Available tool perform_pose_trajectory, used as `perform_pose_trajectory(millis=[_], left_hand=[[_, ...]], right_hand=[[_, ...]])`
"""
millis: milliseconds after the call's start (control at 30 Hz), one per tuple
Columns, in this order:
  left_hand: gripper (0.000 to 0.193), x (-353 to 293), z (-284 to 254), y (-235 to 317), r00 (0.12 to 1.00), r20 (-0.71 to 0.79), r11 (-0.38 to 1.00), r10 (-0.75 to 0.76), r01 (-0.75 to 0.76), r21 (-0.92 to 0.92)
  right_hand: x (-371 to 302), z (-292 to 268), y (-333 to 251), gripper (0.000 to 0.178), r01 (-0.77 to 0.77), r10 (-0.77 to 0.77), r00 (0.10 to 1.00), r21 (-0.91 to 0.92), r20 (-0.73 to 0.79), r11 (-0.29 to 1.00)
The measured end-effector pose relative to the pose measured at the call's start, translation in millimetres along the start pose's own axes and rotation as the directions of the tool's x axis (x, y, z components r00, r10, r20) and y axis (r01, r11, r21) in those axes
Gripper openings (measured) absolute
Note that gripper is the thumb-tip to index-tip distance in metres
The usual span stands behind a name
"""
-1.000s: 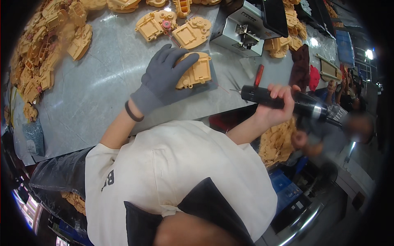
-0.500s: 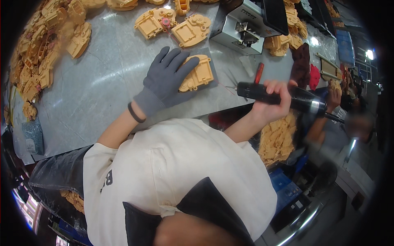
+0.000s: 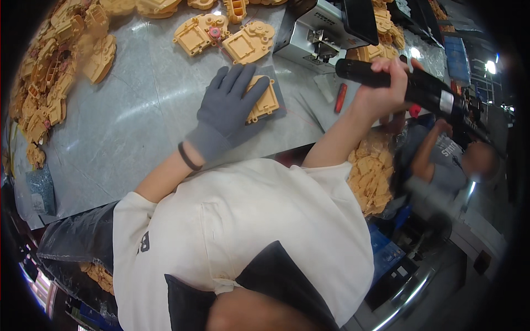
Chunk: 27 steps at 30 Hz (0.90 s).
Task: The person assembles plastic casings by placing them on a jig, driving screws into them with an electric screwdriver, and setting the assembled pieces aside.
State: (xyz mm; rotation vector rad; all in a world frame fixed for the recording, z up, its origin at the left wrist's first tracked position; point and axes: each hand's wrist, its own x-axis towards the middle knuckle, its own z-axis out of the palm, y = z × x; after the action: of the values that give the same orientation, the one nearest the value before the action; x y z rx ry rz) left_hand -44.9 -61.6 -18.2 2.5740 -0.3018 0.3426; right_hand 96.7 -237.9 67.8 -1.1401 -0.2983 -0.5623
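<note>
My left hand [image 3: 223, 110], in a grey glove, lies over a yellow plastic housing [image 3: 266, 103] on a dark flat pad [image 3: 280, 88]. The fingers cover its far left part and the thumb side presses along its near edge, so much of the housing is hidden. Bare and raised to the right, my right hand [image 3: 389, 91] is wrapped round a black electric screwdriver [image 3: 361, 70]. That tool is tilted, its narrower end toward the left and its cord end toward the right, well apart from the housing.
More yellow housings [image 3: 251, 44] lie beyond the pad, and a large heap of yellow parts [image 3: 49, 83] covers the left side. A silver boxy machine [image 3: 309, 38] stands behind a red-handled tool [image 3: 340, 98]. A bag of yellow pieces [image 3: 370, 174] and a co-worker [image 3: 441, 157] are at right.
My right hand has lifted the electric screwdriver up and to the right, away from the housing. The left hand stays on the housing; the whole view has shifted slightly.
</note>
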Motion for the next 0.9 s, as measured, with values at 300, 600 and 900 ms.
perform_pose_trajectory(millis=[300,600,900], left_hand=[[0.073,-42,22,-14,0.966,-0.206,0.953,-0.157,0.093,-0.290],[0.068,-32,31,-28,0.969,-0.204,0.962,-0.141,0.086,-0.258],[0.073,-35,37,-32,0.960,-0.240,0.956,-0.146,0.074,-0.284]], right_hand=[[14,21,36,0.026,-0.013,0.025,0.989,-0.085,0.144,0.996],[-59,23,-36,0.039,-0.225,0.166,0.895,0.097,0.415,0.970],[-85,23,-27,0.039,-0.209,0.164,0.890,0.062,0.426,0.976]])
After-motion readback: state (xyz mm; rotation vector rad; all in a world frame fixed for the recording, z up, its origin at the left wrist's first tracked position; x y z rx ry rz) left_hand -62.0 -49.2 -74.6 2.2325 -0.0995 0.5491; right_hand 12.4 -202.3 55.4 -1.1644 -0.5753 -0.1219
